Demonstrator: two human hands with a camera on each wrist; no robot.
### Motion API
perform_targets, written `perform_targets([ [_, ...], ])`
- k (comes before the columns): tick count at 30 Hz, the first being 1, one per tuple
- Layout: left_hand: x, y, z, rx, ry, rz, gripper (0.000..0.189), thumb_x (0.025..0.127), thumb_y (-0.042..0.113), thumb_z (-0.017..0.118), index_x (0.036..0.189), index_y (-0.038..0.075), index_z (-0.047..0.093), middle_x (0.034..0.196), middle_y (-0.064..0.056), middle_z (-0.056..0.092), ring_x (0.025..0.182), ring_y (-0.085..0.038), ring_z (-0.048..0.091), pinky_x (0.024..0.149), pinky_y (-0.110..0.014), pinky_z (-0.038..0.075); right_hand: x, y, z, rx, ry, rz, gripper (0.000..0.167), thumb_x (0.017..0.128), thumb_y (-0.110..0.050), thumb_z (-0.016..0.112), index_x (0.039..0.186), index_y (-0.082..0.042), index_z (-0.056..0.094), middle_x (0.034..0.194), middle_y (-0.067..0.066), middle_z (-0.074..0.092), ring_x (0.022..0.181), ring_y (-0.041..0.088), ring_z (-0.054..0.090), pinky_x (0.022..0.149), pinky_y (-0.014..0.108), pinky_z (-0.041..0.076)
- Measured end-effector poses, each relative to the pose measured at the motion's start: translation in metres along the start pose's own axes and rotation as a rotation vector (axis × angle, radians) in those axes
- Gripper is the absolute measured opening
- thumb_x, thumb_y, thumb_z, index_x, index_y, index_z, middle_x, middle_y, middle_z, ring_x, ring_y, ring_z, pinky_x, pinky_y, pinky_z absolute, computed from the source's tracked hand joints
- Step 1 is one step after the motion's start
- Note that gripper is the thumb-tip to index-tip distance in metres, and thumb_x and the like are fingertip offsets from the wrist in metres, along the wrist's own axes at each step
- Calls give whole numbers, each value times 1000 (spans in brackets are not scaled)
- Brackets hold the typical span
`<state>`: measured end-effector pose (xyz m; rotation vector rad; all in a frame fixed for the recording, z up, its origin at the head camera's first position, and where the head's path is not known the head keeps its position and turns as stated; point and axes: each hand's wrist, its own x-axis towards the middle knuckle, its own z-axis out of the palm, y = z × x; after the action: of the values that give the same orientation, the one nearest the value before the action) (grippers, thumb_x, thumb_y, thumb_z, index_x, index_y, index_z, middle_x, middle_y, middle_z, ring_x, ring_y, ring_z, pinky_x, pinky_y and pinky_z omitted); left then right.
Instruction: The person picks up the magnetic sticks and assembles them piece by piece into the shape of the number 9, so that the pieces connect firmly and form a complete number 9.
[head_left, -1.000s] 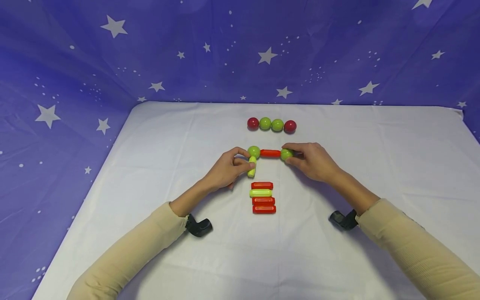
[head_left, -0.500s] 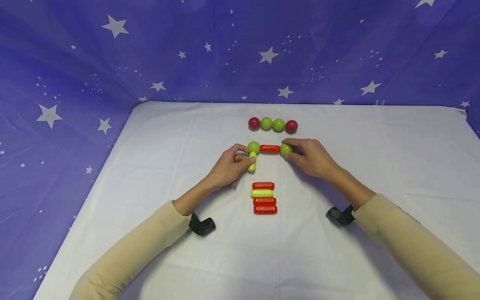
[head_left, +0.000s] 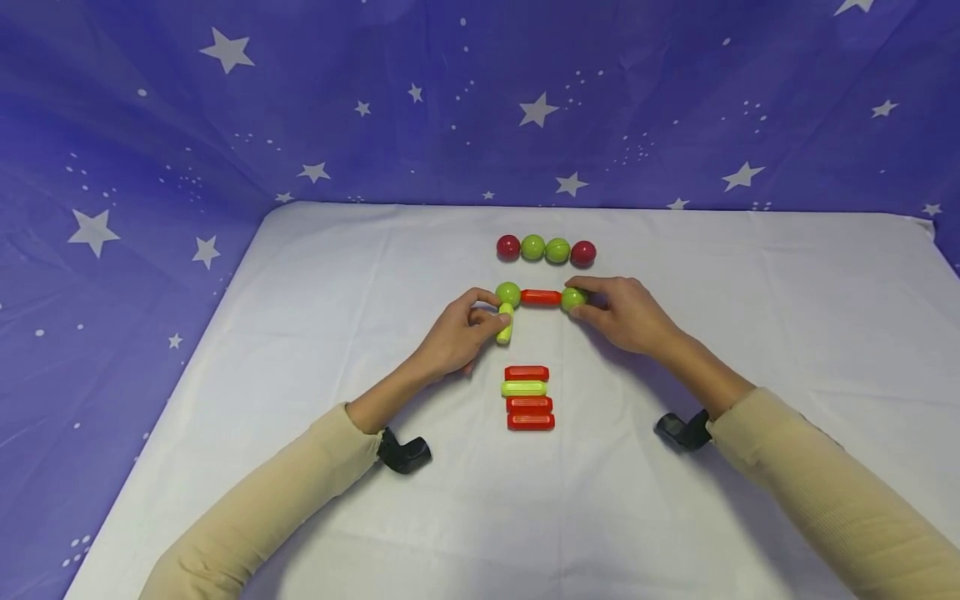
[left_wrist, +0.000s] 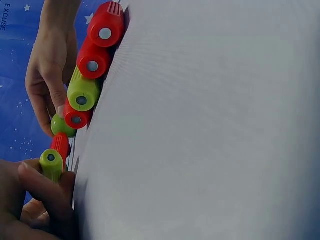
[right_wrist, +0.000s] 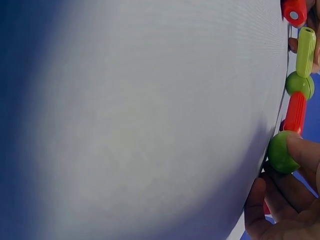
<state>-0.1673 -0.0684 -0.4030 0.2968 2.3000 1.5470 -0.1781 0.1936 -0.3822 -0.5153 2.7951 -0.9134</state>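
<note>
Two green balls and two magnetic rods form an L-shaped piece on the white cloth. At its corner sits one green ball, with a red rod running right to the other green ball. A yellow-green rod extends from the corner ball toward the front. My left hand pinches this yellow-green rod, its index fingertip right at the corner ball. The right-hand ball is between the thumb and fingers of my right hand. In the left wrist view, a dark round inset shows in the yellow-green rod's free end.
Behind the piece, red balls and green balls stand in a row. In front lie several stacked rods, red and one yellow-green. Black wrist mounts sit at both cuffs. A starry blue curtain borders the table.
Both hands have shifted the joined piece slightly toward the back, closer to the row of balls, and then held it still. Their grips look the same.
</note>
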Motion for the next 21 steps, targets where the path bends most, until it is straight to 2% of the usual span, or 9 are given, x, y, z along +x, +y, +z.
perform_targets([
  [10, 0, -1, 2, 62, 38, -9, 33, 99, 29, 62, 125, 10, 54, 90, -7, 64, 38, -14, 39, 37, -27, 34, 0, 0, -1, -4, -5, 1, 42, 94, -11, 67, 134, -3, 60, 125, 17, 62, 110, 34, 55, 101, 53, 40],
  [21, -2, 0, 1, 93, 43, -19, 33, 98, 26, 64, 125, 9, 56, 94, -6, 63, 39, -13, 40, 38, -26, 35, -1, 0, -1, -27, -2, -11, 42, 94, -11, 68, 134, -3, 60, 125, 17, 63, 108, 33, 56, 101, 54, 39],
])
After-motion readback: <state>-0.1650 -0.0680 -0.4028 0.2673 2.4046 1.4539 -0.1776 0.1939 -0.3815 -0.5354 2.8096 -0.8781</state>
